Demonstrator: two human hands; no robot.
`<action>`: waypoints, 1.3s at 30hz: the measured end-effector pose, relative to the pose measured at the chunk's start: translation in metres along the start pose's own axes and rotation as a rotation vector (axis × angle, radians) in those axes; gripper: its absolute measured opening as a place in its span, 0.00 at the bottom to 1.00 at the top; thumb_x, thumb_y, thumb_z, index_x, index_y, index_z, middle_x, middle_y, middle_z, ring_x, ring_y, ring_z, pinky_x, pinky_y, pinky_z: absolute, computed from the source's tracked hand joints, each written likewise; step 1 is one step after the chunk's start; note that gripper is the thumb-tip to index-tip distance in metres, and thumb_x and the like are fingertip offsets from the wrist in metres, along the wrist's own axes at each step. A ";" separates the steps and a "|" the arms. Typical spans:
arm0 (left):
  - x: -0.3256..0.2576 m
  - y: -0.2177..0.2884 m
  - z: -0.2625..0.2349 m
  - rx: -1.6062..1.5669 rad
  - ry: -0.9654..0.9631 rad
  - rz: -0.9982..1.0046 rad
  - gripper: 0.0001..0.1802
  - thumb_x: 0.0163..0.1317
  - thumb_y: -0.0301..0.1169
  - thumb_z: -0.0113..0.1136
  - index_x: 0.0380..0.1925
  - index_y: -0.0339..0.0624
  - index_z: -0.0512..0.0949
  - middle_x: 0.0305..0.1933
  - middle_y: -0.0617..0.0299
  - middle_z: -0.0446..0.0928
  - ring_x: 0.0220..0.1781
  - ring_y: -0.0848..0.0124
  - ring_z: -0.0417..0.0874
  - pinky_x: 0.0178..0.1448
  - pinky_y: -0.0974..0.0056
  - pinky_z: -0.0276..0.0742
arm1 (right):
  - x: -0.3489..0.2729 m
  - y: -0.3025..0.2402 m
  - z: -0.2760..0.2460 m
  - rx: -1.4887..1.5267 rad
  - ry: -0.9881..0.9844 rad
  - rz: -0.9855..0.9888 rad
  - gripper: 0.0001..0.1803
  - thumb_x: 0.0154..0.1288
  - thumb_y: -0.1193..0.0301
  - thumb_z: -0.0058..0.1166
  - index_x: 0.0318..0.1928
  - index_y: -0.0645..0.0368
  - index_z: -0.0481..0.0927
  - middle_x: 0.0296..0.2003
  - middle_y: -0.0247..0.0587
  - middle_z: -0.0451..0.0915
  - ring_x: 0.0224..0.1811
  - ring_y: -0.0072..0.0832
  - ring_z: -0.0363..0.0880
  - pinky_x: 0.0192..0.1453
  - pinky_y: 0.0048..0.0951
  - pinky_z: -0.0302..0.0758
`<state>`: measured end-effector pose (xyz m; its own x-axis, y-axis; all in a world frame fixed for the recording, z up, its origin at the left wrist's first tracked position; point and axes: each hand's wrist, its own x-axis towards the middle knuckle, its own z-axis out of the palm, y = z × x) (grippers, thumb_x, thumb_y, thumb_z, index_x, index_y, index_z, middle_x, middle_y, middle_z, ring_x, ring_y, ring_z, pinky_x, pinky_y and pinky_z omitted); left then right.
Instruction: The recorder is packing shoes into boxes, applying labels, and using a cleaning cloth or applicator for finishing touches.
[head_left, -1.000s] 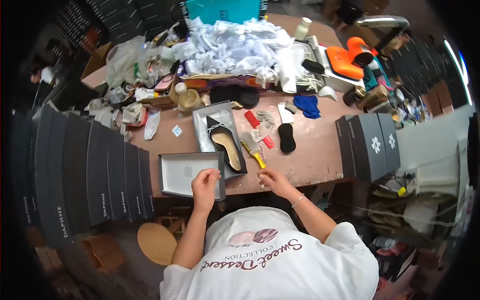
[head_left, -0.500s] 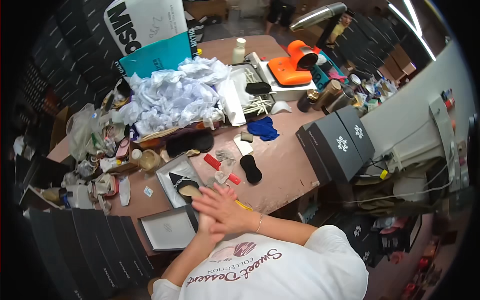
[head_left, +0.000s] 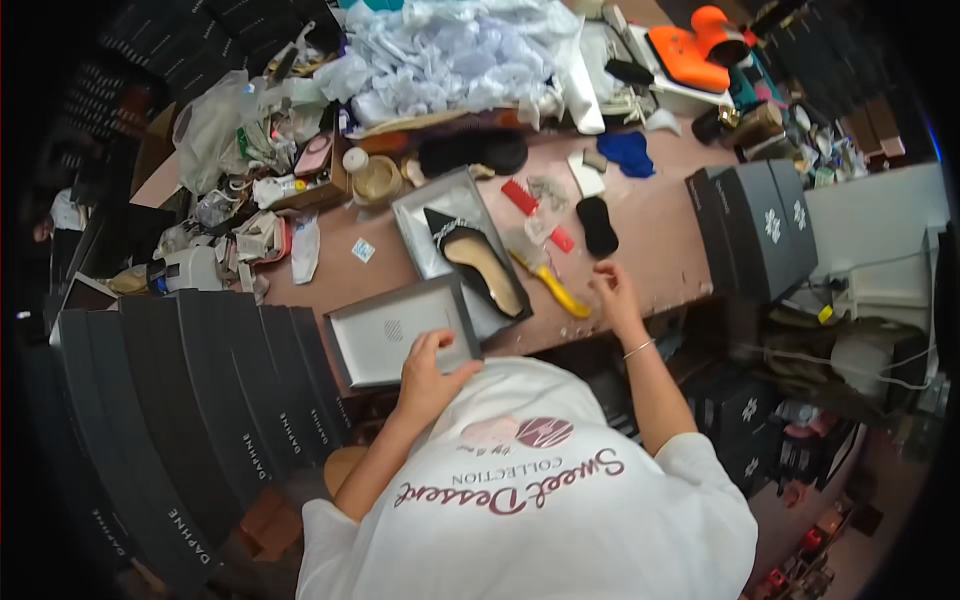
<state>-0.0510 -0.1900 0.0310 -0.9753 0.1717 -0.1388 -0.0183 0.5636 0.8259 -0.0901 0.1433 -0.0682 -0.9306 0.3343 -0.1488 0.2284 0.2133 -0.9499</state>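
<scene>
Holds nothing visible in the left hand, opened at the grey lid, or right hand, loosely curled near the yellow-handled brush. Shows the black shoe in its open box on the counter, presumably unlidded for access.

A shoe lies in the box on the table, left of a brush.

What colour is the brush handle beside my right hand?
The handle is yellow; the head view shows it best.
</scene>
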 end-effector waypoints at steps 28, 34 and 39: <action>-0.034 -0.001 -0.051 -0.344 0.290 -0.117 0.08 0.61 0.27 0.54 0.34 0.31 0.71 0.28 0.56 0.71 0.29 0.71 0.73 0.34 0.66 0.70 | 0.080 -0.087 0.100 -0.054 -0.469 -0.160 0.04 0.65 0.76 0.55 0.35 0.59 0.73 0.27 0.25 0.74 0.29 0.13 0.71 0.33 0.17 0.67; -0.023 -0.002 -0.056 -0.356 0.114 0.014 0.08 0.58 0.26 0.57 0.34 0.31 0.72 0.30 0.52 0.73 0.31 0.63 0.77 0.37 0.63 0.73 | -0.023 -0.147 0.145 0.214 -0.588 -0.181 0.08 0.65 0.80 0.56 0.44 0.63 0.76 0.37 0.32 0.79 0.36 0.17 0.76 0.41 0.19 0.74; -0.036 -0.006 -0.048 -0.394 0.117 0.044 0.09 0.57 0.27 0.58 0.34 0.33 0.72 0.31 0.54 0.72 0.30 0.65 0.76 0.36 0.64 0.73 | -0.059 -0.193 0.161 -0.198 -0.629 -0.812 0.12 0.56 0.80 0.62 0.43 0.61 0.81 0.35 0.39 0.77 0.36 0.30 0.76 0.38 0.25 0.73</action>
<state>-0.0267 -0.2380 0.0570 -0.9951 0.0829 -0.0540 -0.0364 0.2009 0.9789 -0.1251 -0.0656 0.0800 -0.7932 -0.5028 0.3435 -0.5418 0.3252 -0.7750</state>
